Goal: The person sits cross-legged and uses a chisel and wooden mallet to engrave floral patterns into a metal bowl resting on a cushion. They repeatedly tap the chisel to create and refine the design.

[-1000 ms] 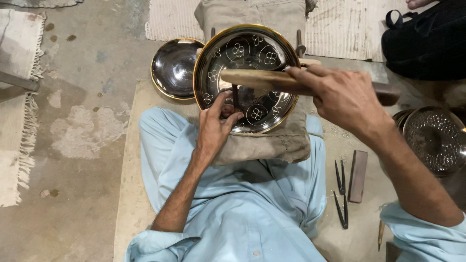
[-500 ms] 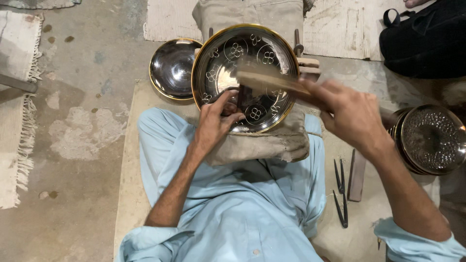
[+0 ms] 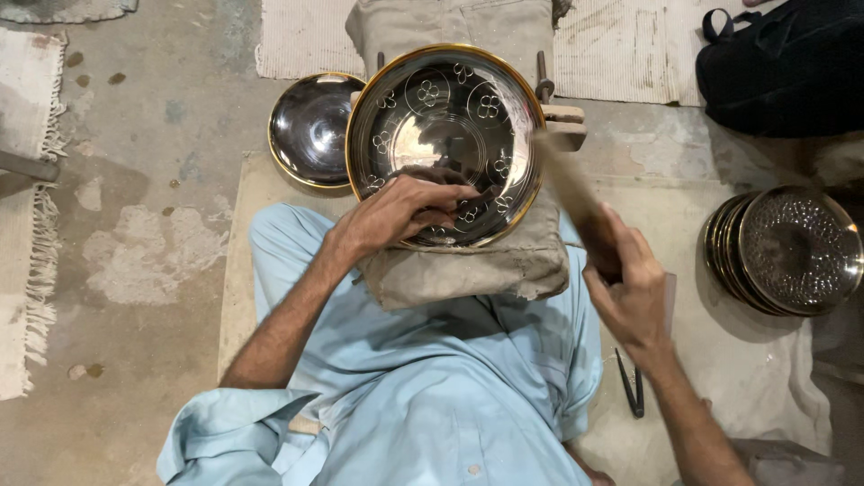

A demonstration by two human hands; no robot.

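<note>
A dark metal plate point(image 3: 445, 99) with a gold rim and engraved flower rings rests on a grey cloth cushion point(image 3: 468, 265) over my lap. My left hand point(image 3: 405, 207) lies on the plate's near side, fingers pinched around a small tool that is mostly hidden. My right hand point(image 3: 630, 288) is raised to the right of the plate and grips a wooden mallet point(image 3: 571, 184), blurred, its head beside the plate's right rim.
A second gold-rimmed dark bowl point(image 3: 310, 126) lies to the left of the plate. A stack of hammered metal plates point(image 3: 792, 252) sits at the right. Thin metal tools point(image 3: 630, 387) lie on the mat by my right knee. A black bag point(image 3: 783, 63) is at the top right.
My right hand has swung the mallet from across the plate out to the right and back. My left hand has shifted slightly on the plate's near side.
</note>
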